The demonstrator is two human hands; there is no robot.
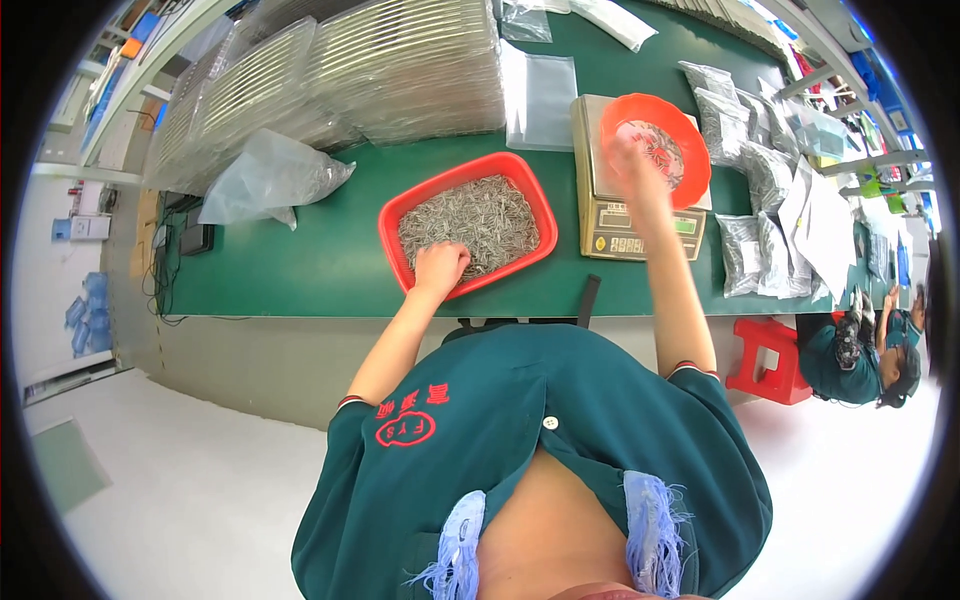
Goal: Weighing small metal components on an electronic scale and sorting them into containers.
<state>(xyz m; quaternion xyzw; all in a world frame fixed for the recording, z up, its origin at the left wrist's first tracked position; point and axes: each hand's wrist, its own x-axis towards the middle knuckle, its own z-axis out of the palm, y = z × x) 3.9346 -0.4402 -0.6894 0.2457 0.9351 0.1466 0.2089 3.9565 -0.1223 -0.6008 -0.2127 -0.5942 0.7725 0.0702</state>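
Note:
My left hand (441,266) rests at the near edge of a red plastic basket (541,205), its fingers curled in against a heap of small thin metal pins (480,215). Whatever lies between those fingers is hidden. Over to the right, my right hand (632,160) is above an orange-red round bowl (693,140), smeared by motion, so its fingers cannot be read. A smaller lot of metal pins (660,150) lies in that bowl. The bowl sits on a beige digital weighing scale (607,215) with a keypad and a lit display.
Stacked clear plastic trays (400,70) fill the back left of the green table (320,270). A clear plastic bag (265,175) lies before them. Filled bags (740,250) and white paper (805,230) lie right of the scale. Beyond a red stool (768,360) is another person (865,360).

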